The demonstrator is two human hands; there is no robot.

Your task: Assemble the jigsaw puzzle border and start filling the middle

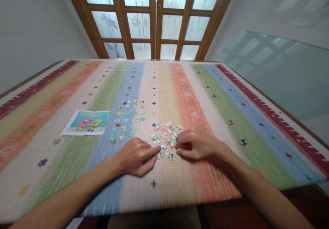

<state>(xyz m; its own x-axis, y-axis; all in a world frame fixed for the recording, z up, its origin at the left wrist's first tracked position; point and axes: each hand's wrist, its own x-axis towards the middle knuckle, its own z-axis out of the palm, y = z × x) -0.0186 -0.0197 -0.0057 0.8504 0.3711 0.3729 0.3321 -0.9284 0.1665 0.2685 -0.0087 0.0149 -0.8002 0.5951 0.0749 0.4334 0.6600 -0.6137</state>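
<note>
Okay, two bare hands at a heap of small jigsaw pieces (164, 146) near the front middle of the striped cloth (74, 164) covering the tabletop. Step in hand looks like sifting the heap for pieces. Left hand (138, 155) reaches its forefinger to the heap's left edge, thumb apart below; can't tell if that grip has a piece. Right hand (197, 143) curls at the right edge, fingertips at the pieces; can't tell if its grip is closed on one. Next move probably calls for a light edge pinch on one piece without dragging neighbors. Beyond the left hand, spaced-out pieces (125, 121) sit in rough rows, with a cartoon picture (94, 122) to their left. In the way: overlapping pieces, plus the cloth's busy print, which camouflages them.
</note>
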